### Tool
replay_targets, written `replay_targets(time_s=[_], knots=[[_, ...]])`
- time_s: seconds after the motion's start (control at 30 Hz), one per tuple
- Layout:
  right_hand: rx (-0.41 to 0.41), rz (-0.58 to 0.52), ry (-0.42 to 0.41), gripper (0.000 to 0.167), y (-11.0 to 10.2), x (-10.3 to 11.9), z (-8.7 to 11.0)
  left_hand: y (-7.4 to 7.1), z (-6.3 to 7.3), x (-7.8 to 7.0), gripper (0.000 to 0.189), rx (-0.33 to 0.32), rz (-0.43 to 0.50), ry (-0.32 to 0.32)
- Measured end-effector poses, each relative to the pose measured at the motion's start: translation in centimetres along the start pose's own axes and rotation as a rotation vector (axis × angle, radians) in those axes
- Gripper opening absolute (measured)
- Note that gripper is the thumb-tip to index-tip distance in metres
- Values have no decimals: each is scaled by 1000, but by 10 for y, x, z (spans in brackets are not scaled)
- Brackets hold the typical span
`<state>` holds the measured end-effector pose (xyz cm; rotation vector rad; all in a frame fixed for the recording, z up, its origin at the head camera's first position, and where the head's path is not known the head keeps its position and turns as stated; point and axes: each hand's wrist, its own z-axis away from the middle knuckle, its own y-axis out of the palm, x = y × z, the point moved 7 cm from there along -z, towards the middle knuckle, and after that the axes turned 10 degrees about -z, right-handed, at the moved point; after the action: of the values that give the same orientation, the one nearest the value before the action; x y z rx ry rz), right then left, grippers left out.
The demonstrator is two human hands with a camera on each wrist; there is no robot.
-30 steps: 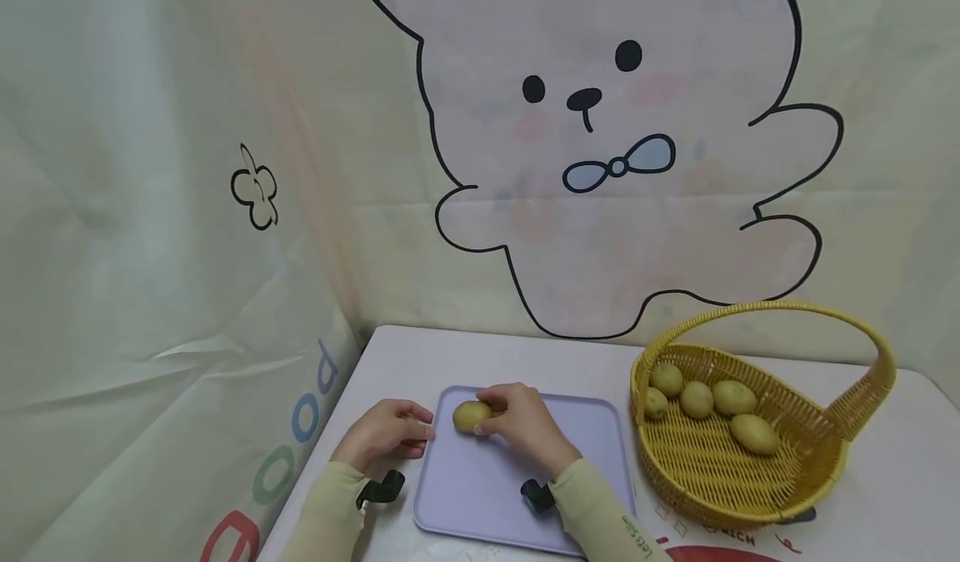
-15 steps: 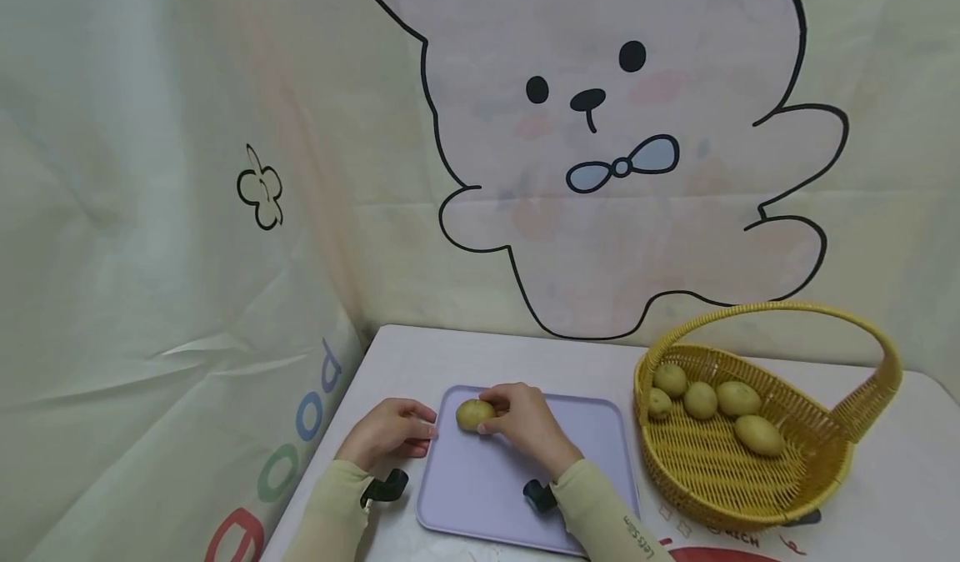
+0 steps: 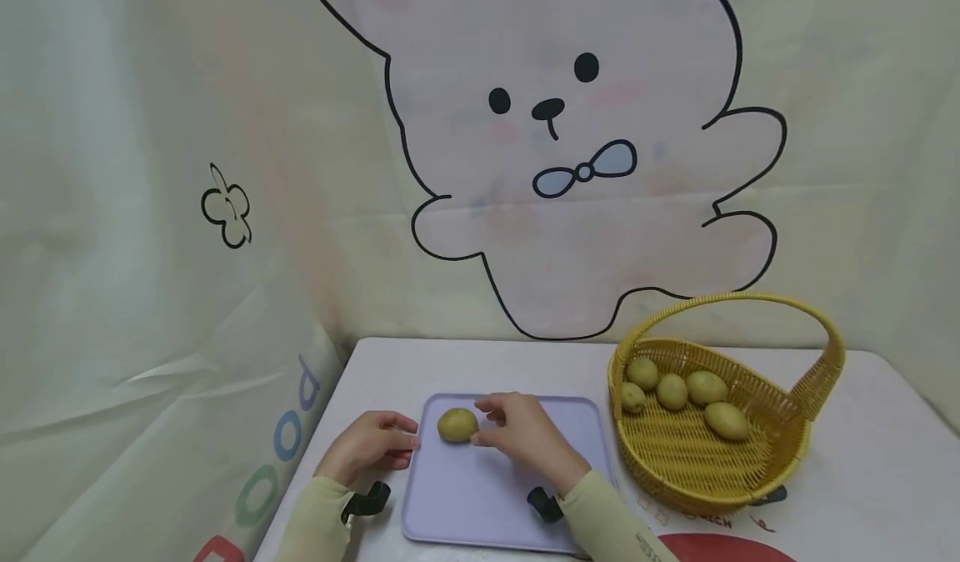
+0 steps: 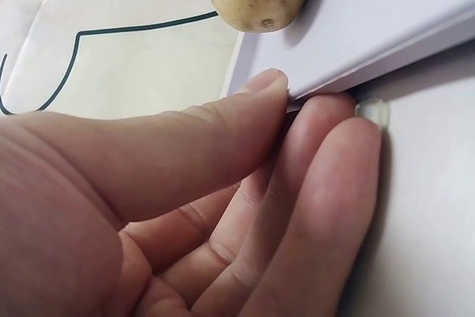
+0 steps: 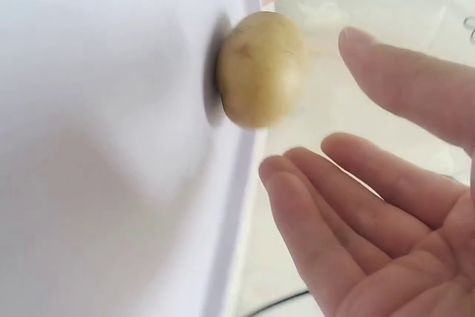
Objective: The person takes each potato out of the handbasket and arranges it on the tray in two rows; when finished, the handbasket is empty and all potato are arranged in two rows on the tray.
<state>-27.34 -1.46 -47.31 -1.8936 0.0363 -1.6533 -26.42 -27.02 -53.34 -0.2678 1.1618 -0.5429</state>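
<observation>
"See anything in the right hand (image 3: 522, 434)?"
"Holds nothing, with thumb and fingers well parted over the tray (image 3: 468, 504), clear of the potato (image 3: 457, 425) near the tray's far left corner."
"And with the left hand (image 3: 366, 445)?"
"Pinches the tray's left edge."
"Worry about what?"
"Perhaps rolling the potato off by lifting that edge."

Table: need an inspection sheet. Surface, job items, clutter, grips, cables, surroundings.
Surface: white table, red print at near side
Job items: potato on lilac tray; five more potatoes in yellow basket
Clutter: dark object by basket's base, partly hidden
Left grip: pinching tray edge
Right grip: beside potato, apart from it
Cables: nothing certain; dark line in right wrist view, possibly print
Surroundings: pale backdrop, cartoon animal
</observation>
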Motion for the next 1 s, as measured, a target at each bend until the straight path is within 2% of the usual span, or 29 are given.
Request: replay_targets(time_s=[0.23,0.4,0.5,0.63,0.77,0.87,1.0], knots=[[65,73,-38,44,-25,13,50,-7,4,10,36,2,-2,1],[86,114,-109,40,-59,17,86,-9,6,14,36,5,-4,4],[78,144,-110,38,-83,17,107,-8,6,15,38,10,-1,9],[24,211,-79,38,-123,14,128,-5,4,12,39,16,-1,15],[-90,316,-62,35,-168,8,140,-3,2,7,39,17,-4,20],[-154,381,-42,33,-202,-4,142,-1,0,3,39,19,-10,19],[-180,418,9,35,-241,-29,140,5,0,0,38,34,-11,20]])
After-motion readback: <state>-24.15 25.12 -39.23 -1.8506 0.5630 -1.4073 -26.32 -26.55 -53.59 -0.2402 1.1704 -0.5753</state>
